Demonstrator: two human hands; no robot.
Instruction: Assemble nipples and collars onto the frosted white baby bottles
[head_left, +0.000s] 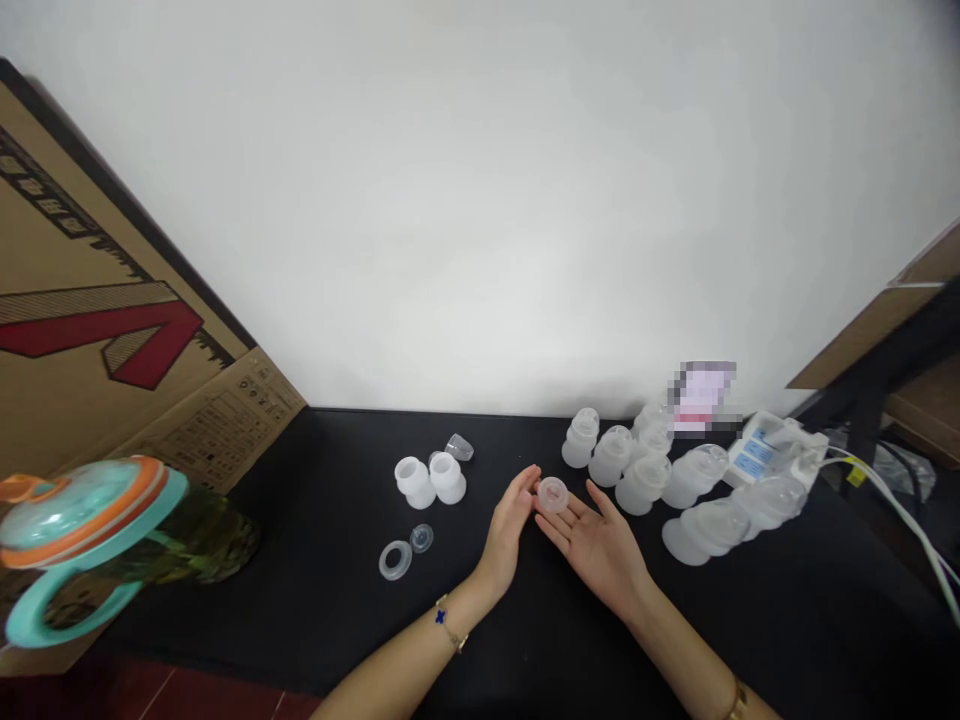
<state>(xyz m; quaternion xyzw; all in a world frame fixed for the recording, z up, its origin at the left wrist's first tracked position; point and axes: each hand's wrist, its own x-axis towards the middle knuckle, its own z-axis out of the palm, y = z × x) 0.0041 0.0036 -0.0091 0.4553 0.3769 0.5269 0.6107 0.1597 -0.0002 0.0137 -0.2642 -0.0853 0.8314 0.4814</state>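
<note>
A translucent round piece (pixel 553 494) with a raised rim lies on the outstretched fingers of my right hand (pixel 604 560), which is turned palm up with its thumb apart. Close on its left side is my left hand (pixel 506 535), fingers stretched out and fingertips near the rim; whether they touch it I cannot tell. To the left, two white open-necked bottles (pixel 415 482) stand side by side, with a clear cup-shaped cover (pixel 460 447) lying behind them. Nearer to me lie a translucent ring (pixel 395 560) and a small clear nipple-like disc (pixel 422 538).
Several capped white bottles (pixel 643 483) are grouped on the black table (pixel 322 620) at right, some lying down. Behind them are a white power strip (pixel 780 450) with cables and a blurred pink card (pixel 703 395). A large teal-handled jug (pixel 97 550) and a cardboard box (pixel 97 280) flank the left.
</note>
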